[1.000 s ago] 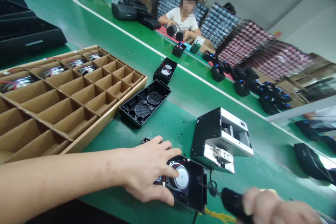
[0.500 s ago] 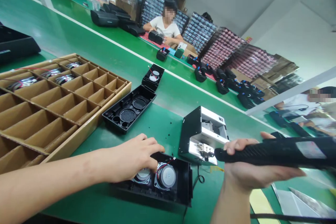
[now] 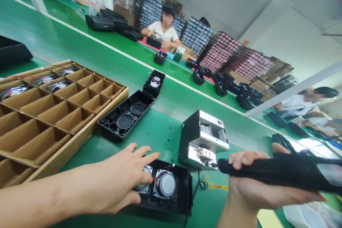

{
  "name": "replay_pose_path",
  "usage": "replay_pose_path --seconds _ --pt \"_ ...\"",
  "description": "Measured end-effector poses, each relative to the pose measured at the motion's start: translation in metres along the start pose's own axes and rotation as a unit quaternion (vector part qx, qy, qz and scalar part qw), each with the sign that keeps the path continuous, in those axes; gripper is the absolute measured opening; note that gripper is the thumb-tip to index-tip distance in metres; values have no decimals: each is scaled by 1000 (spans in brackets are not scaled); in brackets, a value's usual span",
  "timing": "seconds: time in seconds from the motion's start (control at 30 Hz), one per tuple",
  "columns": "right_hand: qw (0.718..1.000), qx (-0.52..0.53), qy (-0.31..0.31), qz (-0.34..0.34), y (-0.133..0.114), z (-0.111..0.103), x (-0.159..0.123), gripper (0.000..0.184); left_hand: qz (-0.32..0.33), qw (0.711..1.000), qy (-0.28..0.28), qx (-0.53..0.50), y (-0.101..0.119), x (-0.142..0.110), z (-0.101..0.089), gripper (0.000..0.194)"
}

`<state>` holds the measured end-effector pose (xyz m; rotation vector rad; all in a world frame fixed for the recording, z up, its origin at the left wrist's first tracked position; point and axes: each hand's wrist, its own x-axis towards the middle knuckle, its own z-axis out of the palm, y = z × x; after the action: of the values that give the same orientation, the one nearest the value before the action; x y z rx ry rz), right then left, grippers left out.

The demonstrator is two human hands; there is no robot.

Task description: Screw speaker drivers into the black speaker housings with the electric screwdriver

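A black electric screwdriver lies in my right hand, fingers wrapped round its body. Its tip meets or nearly meets the front outlet of a black and silver screw feeder. My left hand reaches over the left end of a black speaker housing, fingers spread apart. Inside the housing sit two round speaker drivers; the right driver shows plainly, with red and black wires and a white plug. My left fingers partly cover the left driver. Whether they touch it I cannot tell.
A cardboard divider box with several drivers stands left. Behind the hands lie an open black housing with grilles and a smaller part with a driver. Small dark screws dot the green table. Co-workers sit across the bench.
My left hand has shifted a little left and down, its fingers spreading wider over the housing. The screwdriver tip stays by the feeder. The whole view has shifted slightly.
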<state>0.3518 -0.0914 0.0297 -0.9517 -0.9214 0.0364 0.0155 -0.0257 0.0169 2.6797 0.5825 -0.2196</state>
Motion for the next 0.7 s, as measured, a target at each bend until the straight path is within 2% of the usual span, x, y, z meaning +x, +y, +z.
replay_pose_path --seconds 0.1,0.23,0.5,0.7 --pt "1000 -1 -1 -6 1 4 2 93 -46 996 -53 -48 -2 -3 -11 59" --pt "1000 -9 15 14 9 8 1 94 -69 991 -82 -82 -4 -2 -18 79" --pt "999 -4 19 40 16 5 -2 96 -77 989 -98 -81 -1 -2 -22 86" --pt "999 -5 32 33 13 7 1 95 -83 987 -112 -76 0 0 -27 88"
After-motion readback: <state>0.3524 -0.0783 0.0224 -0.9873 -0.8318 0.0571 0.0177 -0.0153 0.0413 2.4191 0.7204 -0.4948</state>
